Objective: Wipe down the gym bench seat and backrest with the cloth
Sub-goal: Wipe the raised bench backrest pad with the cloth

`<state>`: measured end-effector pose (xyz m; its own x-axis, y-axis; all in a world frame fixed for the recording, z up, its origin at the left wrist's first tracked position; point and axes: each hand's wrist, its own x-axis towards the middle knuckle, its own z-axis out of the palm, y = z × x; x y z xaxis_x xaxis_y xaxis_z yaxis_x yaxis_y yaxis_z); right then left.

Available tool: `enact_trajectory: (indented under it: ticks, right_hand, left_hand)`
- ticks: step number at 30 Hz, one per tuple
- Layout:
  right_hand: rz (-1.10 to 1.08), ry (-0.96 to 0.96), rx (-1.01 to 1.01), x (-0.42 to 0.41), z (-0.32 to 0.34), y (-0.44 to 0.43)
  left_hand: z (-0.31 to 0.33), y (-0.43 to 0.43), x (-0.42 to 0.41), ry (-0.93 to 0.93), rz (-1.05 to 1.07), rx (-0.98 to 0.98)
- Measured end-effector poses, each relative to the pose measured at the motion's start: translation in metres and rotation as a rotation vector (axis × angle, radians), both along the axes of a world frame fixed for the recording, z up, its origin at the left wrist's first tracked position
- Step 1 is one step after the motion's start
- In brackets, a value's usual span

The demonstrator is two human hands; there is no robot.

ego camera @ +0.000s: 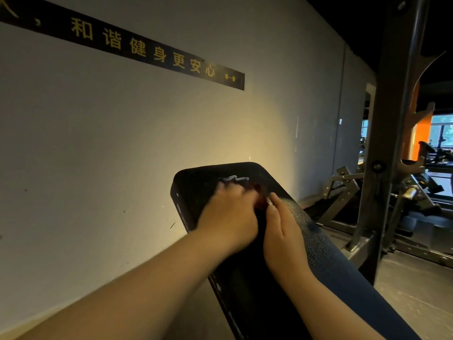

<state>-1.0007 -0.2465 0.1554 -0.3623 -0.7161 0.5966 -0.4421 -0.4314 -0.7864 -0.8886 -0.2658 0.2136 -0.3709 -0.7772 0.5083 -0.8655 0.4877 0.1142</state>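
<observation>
Up near the top edge of the backrest (318,253), the blurred left hand (228,217) presses flat fingers on a red cloth (260,193); the right hand (282,229) lies beside it, fingers straight and together.

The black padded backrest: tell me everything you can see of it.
The black padded backrest is a long slab with rounded corners and a pebbled, vinyl-like skin. It slopes upward, its top end toward the grey wall. Pale streaks mark the top. The left hand presses a dark red cloth, blurred, onto its upper part; the right hand rests flat beside it.
</observation>
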Motion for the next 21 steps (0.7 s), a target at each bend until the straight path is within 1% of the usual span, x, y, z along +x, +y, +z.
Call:
enact_trajectory:
  ticks: [2, 3, 5, 6, 9, 11, 12, 14, 16, 18, 21]
  right_hand:
    - [-0.003, -0.034, -0.012, 0.001, 0.0, 0.0]
    - [-0.011, -0.044, -0.015, 0.0, 0.0, 0.0]
    - [-0.011, -0.02, -0.011, 0.0, 0.0, 0.0]
    - [-0.005, 0.01, 0.0, 0.0, 0.0, 0.0]
    - [-0.011, 0.099, 0.03, 0.001, 0.001, -0.001]
    - [-0.003, 0.126, 0.038, 0.0, 0.0, -0.004]
    - [0.006, 0.124, 0.035, -0.001, 0.0, -0.004]
    - [0.016, 0.083, 0.008, -0.001, -0.001, -0.003]
    - [0.02, 0.031, -0.024, -0.002, -0.001, -0.001]
    - [0.025, 0.035, -0.009, -0.001, 0.001, 0.0]
    - [-0.002, 0.07, -0.006, 0.002, 0.002, -0.002]
  left_hand:
    - [-0.012, 0.011, -0.002, -0.075, -0.162, 0.065]
    - [-0.009, 0.007, 0.006, -0.092, -0.187, 0.063]
    - [0.007, -0.014, 0.026, -0.089, -0.119, -0.015]
    - [0.017, -0.027, 0.039, -0.054, -0.068, -0.05]
    - [0.036, -0.055, 0.073, 0.183, 0.042, -0.066]
    - [0.027, -0.048, 0.068, 0.227, 0.075, -0.076]
    - [0.018, -0.037, 0.057, 0.218, 0.069, -0.078]
    - [-0.003, -0.01, 0.036, 0.171, -0.019, -0.062]
    - [-0.019, 0.012, 0.029, 0.061, -0.165, -0.035]
    - [-0.019, 0.018, 0.038, -0.018, -0.237, 0.017]
    - [0.014, -0.005, 0.048, 0.022, -0.153, 0.049]
